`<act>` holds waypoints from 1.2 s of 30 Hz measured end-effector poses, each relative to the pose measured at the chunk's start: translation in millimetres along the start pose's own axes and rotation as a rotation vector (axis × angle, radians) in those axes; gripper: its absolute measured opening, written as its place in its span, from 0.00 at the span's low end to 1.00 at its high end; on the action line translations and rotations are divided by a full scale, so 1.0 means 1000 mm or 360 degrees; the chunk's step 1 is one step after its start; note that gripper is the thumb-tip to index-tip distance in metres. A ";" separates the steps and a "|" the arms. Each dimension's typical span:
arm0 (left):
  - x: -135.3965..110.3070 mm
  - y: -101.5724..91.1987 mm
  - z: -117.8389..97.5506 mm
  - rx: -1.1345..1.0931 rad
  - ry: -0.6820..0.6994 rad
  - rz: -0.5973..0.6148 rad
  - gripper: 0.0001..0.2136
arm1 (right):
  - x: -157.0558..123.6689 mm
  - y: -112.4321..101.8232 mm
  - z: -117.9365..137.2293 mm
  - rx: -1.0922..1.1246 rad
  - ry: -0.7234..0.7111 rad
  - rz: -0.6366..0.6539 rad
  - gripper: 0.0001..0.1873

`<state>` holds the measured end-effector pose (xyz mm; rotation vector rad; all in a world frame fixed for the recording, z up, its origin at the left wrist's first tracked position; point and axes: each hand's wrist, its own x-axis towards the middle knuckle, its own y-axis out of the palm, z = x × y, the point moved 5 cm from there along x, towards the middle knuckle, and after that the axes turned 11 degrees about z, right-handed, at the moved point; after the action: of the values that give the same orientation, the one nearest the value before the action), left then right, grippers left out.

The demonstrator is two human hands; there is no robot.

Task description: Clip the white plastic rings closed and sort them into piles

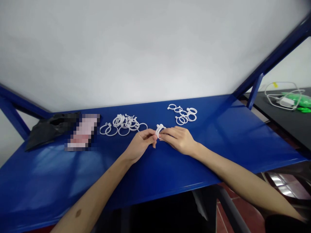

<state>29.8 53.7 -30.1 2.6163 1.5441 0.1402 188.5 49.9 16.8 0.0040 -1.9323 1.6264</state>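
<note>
My left hand [140, 145] and my right hand [179, 139] meet over the middle of a blue metal shelf [230, 139]. Both pinch one white plastic ring [159, 130] between their fingertips, held just above the shelf. A loose heap of several white rings [123, 124] lies to the left of the hands. A smaller group of several white rings [184, 114] lies behind and to the right of my right hand.
A black bag [48, 129] and a blurred pinkish object [82, 132] lie at the shelf's left end. Blue frame posts [255, 89] rise at the right. Beyond them a dark table holds a white cable [283, 95] and green objects [301, 102]. A white wall stands behind.
</note>
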 end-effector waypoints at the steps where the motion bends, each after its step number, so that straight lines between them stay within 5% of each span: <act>1: -0.001 -0.001 -0.001 0.0155 0.0011 -0.0030 0.12 | 0.000 0.000 -0.001 0.0010 0.0015 0.0010 0.12; 3: -0.003 -0.004 -0.010 0.0624 0.0149 -0.0227 0.11 | 0.000 0.001 -0.003 0.0027 0.0049 0.0022 0.12; 6: -0.014 0.003 -0.036 0.1540 0.0685 -0.0537 0.13 | 0.000 0.001 -0.006 0.0018 0.0091 0.0072 0.14; 9: -0.020 0.021 -0.046 0.2229 0.1093 -0.0327 0.08 | 0.001 0.001 -0.004 -0.0040 0.0069 0.0130 0.16; 11: -0.020 0.024 -0.044 0.2427 0.1119 -0.0158 0.04 | 0.001 0.001 -0.002 -0.0088 0.0029 0.0148 0.16; 18: -0.010 0.019 -0.026 0.2607 0.0778 0.0038 0.12 | 0.001 0.011 0.005 -0.0205 -0.0059 0.0238 0.16; 22: -0.007 0.026 -0.023 0.2736 0.0738 -0.0033 0.14 | 0.003 0.014 0.008 -0.0232 0.0005 0.0241 0.16; 28: -0.002 0.022 -0.018 0.2471 0.0434 -0.0170 0.13 | 0.004 0.016 0.008 -0.0317 0.0199 0.0233 0.17; 36: -0.004 -0.002 -0.028 0.2353 0.0619 -0.0176 0.12 | 0.002 0.005 -0.010 -0.0092 0.0083 0.0066 0.16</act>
<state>22.7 52.1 -2.7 3.5649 2.5803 -0.9063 189.4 61.1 13.6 -0.1015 -1.9505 1.5814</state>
